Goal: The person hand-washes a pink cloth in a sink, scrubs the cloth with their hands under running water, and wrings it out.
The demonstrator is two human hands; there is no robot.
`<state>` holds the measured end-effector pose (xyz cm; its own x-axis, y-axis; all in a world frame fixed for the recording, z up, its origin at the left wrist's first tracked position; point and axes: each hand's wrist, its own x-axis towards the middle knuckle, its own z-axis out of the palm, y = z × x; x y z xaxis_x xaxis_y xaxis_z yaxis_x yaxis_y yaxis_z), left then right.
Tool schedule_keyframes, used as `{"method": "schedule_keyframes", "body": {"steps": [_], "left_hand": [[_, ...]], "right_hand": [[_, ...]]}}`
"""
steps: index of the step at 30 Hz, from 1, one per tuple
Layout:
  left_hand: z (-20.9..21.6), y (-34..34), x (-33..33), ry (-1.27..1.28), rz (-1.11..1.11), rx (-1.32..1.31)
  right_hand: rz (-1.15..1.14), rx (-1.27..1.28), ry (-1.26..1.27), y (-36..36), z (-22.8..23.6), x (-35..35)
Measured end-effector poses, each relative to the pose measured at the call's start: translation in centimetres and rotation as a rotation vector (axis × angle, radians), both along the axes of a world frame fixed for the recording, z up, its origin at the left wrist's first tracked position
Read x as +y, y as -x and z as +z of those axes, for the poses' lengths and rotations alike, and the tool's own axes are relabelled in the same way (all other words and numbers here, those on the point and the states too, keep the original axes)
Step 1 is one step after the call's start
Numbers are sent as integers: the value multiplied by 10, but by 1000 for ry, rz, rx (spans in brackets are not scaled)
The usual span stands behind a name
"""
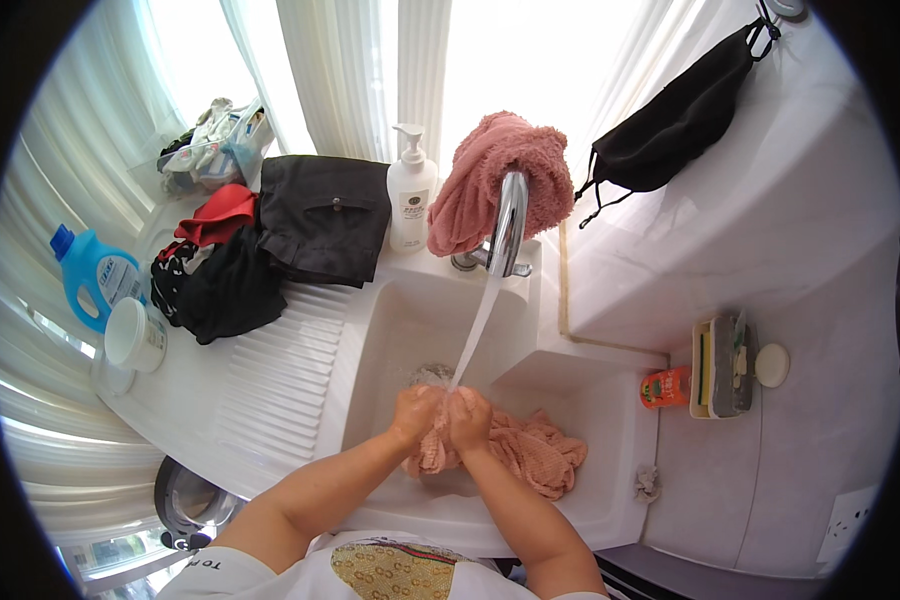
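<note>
Salmon-pink textured cloth (535, 450), lower centre of frame, gripped by left hand (417, 411) and right hand (469, 416), seemingly so faucet water (476, 333) hits it.

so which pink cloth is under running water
The cloth in the sink, held by left hand and right hand; the other cloth sits at the tap.

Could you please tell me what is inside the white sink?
A pink cloth, held by the left hand and right hand under running water; whatever lies beneath the cloth is hidden.
</note>
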<state>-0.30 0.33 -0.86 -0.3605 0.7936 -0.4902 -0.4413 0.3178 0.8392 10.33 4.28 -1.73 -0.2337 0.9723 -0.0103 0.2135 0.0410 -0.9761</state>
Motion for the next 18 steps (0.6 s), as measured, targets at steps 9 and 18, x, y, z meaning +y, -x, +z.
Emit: {"method": "schedule_keyframes", "body": {"steps": [9,18], "left_hand": [[49,41,16,-118,-59,576],[30,39,12,-381,-136,-502]], "right_hand": [[48,-104,167,-24,30,56],[323,506,161,22,49,43]]}}
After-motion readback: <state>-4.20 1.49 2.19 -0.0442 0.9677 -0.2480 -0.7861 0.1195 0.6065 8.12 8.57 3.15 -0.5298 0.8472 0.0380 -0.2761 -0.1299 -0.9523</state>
